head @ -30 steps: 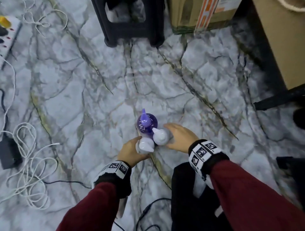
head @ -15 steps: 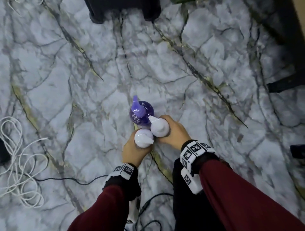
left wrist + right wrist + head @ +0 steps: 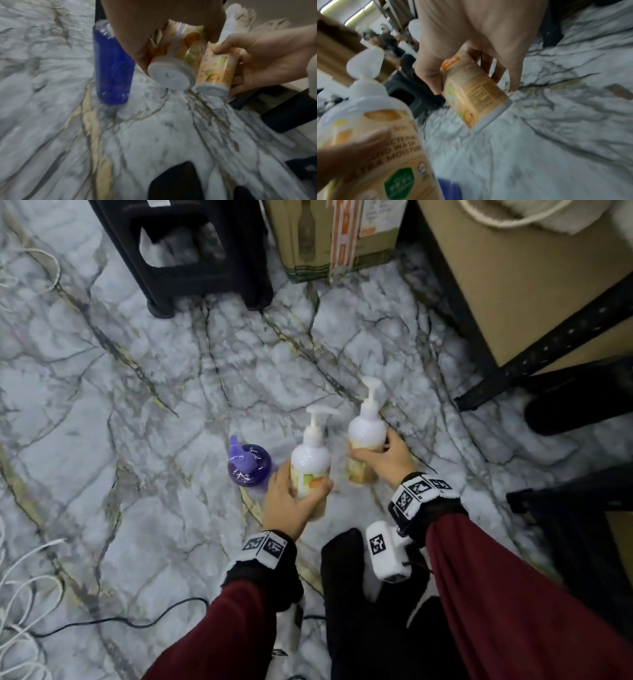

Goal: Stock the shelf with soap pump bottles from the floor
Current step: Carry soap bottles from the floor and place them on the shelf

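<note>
Marbled grey floor (image 3: pixel 144 392) carries a black stool (image 3: pixel 191 251) at 12 o'clock and white cables (image 3: pixel 24 604) at 8. Left hand (image 3: pixel 291 501) wraps one white hand wash bottle (image 3: pixel 310 463), lifted and tilted; right hand (image 3: pixel 383 460) clasps another (image 3: pixel 366 433). At 9 o'clock of them, a purple pump bottle (image 3: pixel 248 465) stands on the floor.

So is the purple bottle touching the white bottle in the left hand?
Apart. In the left wrist view, marble floor shows between the purple bottle and the raised white bottle held by the left hand.
</note>
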### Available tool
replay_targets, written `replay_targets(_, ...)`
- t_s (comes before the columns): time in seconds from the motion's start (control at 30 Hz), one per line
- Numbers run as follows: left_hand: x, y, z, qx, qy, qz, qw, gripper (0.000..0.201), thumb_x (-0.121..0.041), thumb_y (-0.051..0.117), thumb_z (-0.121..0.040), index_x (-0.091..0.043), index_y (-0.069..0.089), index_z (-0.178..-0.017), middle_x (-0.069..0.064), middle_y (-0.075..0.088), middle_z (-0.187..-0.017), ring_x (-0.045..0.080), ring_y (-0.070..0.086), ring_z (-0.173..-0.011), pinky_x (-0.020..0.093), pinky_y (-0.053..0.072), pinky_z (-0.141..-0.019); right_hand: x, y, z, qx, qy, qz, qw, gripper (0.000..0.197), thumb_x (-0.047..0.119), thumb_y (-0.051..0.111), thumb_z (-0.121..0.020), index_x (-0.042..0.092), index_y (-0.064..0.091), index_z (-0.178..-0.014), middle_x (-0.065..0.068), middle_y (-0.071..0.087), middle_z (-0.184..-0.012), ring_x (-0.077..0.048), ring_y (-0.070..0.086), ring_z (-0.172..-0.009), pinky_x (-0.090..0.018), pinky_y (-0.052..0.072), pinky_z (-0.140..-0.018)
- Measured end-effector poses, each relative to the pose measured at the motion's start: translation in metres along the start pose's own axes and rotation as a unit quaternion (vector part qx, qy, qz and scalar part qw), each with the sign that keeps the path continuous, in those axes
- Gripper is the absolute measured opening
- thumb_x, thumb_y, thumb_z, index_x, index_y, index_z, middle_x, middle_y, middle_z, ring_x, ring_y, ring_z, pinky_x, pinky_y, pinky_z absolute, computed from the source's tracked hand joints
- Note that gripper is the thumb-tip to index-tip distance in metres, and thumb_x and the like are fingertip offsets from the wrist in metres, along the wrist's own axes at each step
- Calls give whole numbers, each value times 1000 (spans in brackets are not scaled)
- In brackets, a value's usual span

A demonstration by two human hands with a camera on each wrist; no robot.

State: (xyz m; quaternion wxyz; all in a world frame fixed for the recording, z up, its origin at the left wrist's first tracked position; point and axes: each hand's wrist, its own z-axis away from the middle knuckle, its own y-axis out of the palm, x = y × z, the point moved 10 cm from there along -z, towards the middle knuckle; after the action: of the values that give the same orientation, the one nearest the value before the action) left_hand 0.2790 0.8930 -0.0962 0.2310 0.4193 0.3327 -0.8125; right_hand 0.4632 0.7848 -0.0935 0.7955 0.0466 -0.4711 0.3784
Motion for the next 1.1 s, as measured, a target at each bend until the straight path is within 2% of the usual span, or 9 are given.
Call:
replay_targets(0.13,-72,0,0,-12,49,39,998,83,-67,61,-51,-26,51,-123,-5,64,-100,16,63,-95,31,49,-86,45,-52,13,-56,-16,-85,995,37,6,70,-79,14,50,-109,-1,56,-86,-13,55,-69,-16,48,-57)
replay_targets(0.23,-130,0,11,-16,97,58,993,87,-63,59,-61,-36,34,-140,-11,60,-114,12,59,-101,27,44,-88,80,-85,34,-75,-47,-146,985,45,10,68,-81,16,49,-121,0,59,-89,-18,60,-77,-28,52,-71)
replay_targets(0.37,-200,2,40,-8,176,75,981,81,-49,57,-77,-36,18,-147,-23,50,-117,5,55,-97,22,41,-83,132,-131,75,-94,-126,-180,971,65,15,65,-85,32,33,-140,1,56,-116,-14,60,-92,-36,52,-84)
replay_targets(0.47,-244,7,68,14,222,104,969,82,-48,59,-79,-34,17,-148,-36,40,-119,-14,54,-90,8,42,-77,160,-163,112,-110,-173,-220,954,65,11,62,-88,32,31,-141,1,54,-121,-17,60,-98,-36,52,-87)
replay_targets(0.57,-285,14,100,42,247,133,959,89,-54,64,-73,-35,18,-147,-36,40,-112,-2,56,-96,22,46,-84,179,-192,151,-127,-192,-248,941,61,14,61,-89,27,32,-140,-4,52,-124,-17,58,-98,-32,52,-83)
replay_targets(0.77,-363,21,175,89,326,163,927,85,-3,68,-82,-26,18,-147,-25,44,-116,-18,56,-84,8,48,-73,206,-247,240,-149,-223,-317,910,68,19,69,-82,27,31,-138,-4,55,-116,-21,61,-97,-39,53,-86)
replay_targets(0.9,-410,21,232,110,373,162,907,84,-6,68,-83,-31,18,-146,-28,40,-118,-7,56,-95,16,49,-83,228,-284,307,-156,-279,-327,889,76,9,69,-82,28,25,-141,-8,52,-126,-22,60,-100,-38,54,-83)
replay_targets(1.0,-443,23,275,127,405,165,890,81,-11,69,-83,-40,20,-141,-34,40,-110,-15,55,-88,11,48,-76,245,-310,357,-168,-328,-320,873,74,6,65,-84,28,23,-141,-2,55,-114,-17,60,-94,-32,53,-76)
replay_targets(1.1,-472,27,313,152,424,173,876,88,-41,72,-65,-50,21,-136,-19,51,-118,2,58,-99,25,48,-85,255,-338,408,-201,-374,-313,850,71,2,64,-84,26,25,-139,0,54,-110,-16,59,-94,-39,53,-84)
